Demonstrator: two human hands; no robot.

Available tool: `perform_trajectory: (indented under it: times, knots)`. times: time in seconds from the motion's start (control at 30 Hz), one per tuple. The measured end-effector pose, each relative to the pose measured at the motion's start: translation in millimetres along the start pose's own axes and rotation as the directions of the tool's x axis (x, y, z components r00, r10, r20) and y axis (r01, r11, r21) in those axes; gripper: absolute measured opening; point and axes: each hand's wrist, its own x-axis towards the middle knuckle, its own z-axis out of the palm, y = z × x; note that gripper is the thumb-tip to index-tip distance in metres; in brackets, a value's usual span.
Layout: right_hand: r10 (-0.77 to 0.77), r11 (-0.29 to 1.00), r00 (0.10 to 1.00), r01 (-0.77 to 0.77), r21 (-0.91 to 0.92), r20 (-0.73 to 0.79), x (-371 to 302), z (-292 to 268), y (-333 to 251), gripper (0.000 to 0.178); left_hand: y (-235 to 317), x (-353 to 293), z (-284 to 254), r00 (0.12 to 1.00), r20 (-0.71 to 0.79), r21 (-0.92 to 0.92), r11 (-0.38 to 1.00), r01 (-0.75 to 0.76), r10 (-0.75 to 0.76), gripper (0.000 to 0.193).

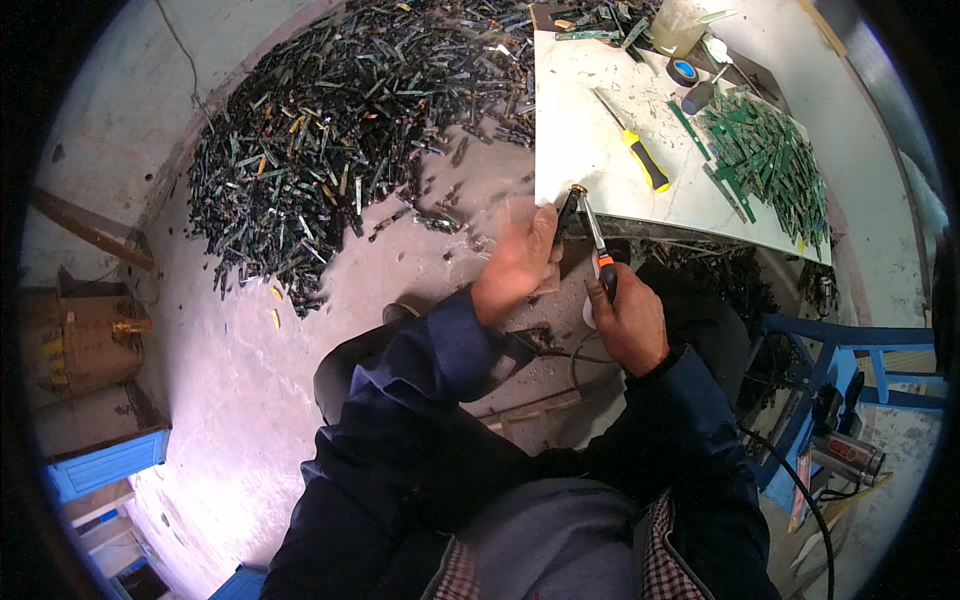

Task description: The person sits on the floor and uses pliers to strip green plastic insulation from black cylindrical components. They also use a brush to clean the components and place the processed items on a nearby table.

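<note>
Concrete floor, board scraps (pixel 330 130); right hand (pixel 630 320) clenches pliers (pixel 590 235); left hand (pixel 515 262) grips small piece, unclear.

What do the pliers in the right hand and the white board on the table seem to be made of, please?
Pliers: dark, dull metal jaws, with orange and black grips that look like plastic or rubber. White board: smooth and faintly veined, perhaps stone, tile or laminate.

I see a white surface (pixel 585 150) carrying a yellow-handled screwdriver (pixel 632 142), tape roll (pixel 683 71) and green strips (pixel 770 160) toward its right edge.
</note>
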Motion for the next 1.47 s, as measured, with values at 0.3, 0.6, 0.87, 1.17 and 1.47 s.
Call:
perform_trajectory:
  times: [0.3,0.6,0.87,1.17,1.47]
  knots:
    - [0.015,0.997,0.999,-0.017,0.072,0.029,-0.7,-0.5,-4.2,0.031,-3.8,2.6,4.1,0.994,-0.064,0.075,0.994,-0.078,0.083,0.054]
    - [0.012,0.986,0.998,-0.023,0.166,0.066,-1.7,-2.0,-3.2,0.034,-9.7,4.1,11.7,0.931,-0.139,0.503,0.833,-0.228,0.339,0.06]
    - [0.055,0.975,0.989,-0.083,0.204,0.138,-2.8,-8.7,-7.4,0.033,-11.8,2.7,19.0,0.917,-0.189,0.711,0.693,-0.12,0.353,0.055]
    - [0.011,0.985,0.994,-0.03,0.172,0.107,-3.9,-14.2,-10.9,0.031,-11.4,2.6,22.9,0.9,-0.222,0.725,0.68,-0.106,0.376,0.054]
    - [-0.014,0.992,0.991,-0.003,0.125,0.135,-2.0,-14.1,-13.7,0.03,-16.9,6.6,18.4,0.914,-0.275,0.612,0.787,-0.074,0.3,0.056]
